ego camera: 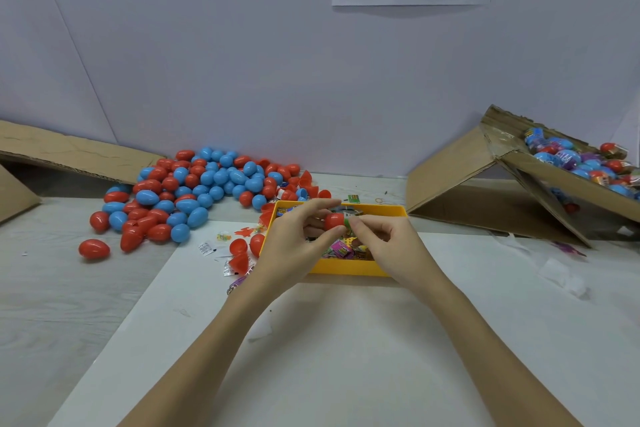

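Note:
My left hand [294,239] grips a red plastic egg half [334,221] above a yellow tray [349,268]. My right hand [381,239] pinches a small green piece [348,221] at the open end of that egg half. The tray holds several small colourful packets [341,249]. Both hands hover over the tray's middle, fingertips almost touching.
A big pile of red and blue plastic eggs [197,187] lies to the left, with a stray red egg [94,248]. Loose red halves and small packets [239,255] sit left of the tray. Cardboard flaps [69,152] stand at left; a tilted cardboard box [554,180] with wrapped eggs at right.

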Tool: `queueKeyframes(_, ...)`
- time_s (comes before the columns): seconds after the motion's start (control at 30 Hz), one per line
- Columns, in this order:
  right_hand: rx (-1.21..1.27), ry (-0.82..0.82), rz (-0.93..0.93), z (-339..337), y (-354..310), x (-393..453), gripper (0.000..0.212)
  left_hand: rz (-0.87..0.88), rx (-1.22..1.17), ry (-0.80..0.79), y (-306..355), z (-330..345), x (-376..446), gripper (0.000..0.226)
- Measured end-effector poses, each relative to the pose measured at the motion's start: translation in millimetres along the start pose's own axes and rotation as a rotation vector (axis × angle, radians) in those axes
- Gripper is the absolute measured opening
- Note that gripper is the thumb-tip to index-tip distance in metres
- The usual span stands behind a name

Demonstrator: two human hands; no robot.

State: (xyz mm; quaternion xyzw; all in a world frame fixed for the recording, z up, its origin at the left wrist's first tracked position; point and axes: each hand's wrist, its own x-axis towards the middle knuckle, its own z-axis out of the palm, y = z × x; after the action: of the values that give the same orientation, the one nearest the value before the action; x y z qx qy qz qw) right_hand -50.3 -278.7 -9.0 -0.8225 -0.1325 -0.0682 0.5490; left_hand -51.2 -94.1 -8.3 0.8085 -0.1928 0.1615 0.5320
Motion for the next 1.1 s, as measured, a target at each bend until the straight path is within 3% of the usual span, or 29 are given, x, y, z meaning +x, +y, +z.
queueKeyframes(0.1, 0.034, 0.049, -0.025, 3, -1, 0, 0.021, -0.032, -0.052, 0.005, 0, 0, 0, 0.038)
queueKeyframes(0.2, 0.186, 0.154, 0.013, 5, -3, -1, 0.029, -0.043, -0.096, 0.007, 0, 0, 1, 0.030)
queueKeyframes(0.4, 0.265, 0.237, -0.012, 10, -9, -5, 0.021, -0.038, -0.113, 0.003, 1, -2, 2, 0.033)
queueKeyframes(0.67, 0.293, 0.200, -0.003, 9, -16, -9, 0.016, -0.001, -0.105, -0.001, 4, -3, 1, 0.035)
queueKeyframes(0.83, 0.360, 0.160, 0.075, 8, -20, -11, 0.015, 0.077, -0.061, 0.001, 5, -1, 0, 0.050)
queueKeyframes(1.03, 0.751, 0.055, 0.249, 8, -25, -12, 0.040, 0.249, 0.075, 0.019, 6, 5, -3, 0.055)
queueKeyframes(1.1, 0.871, 0.025, 0.277, 7, -26, -12, 0.035, 0.266, 0.092, 0.034, 6, 8, -4, 0.059)
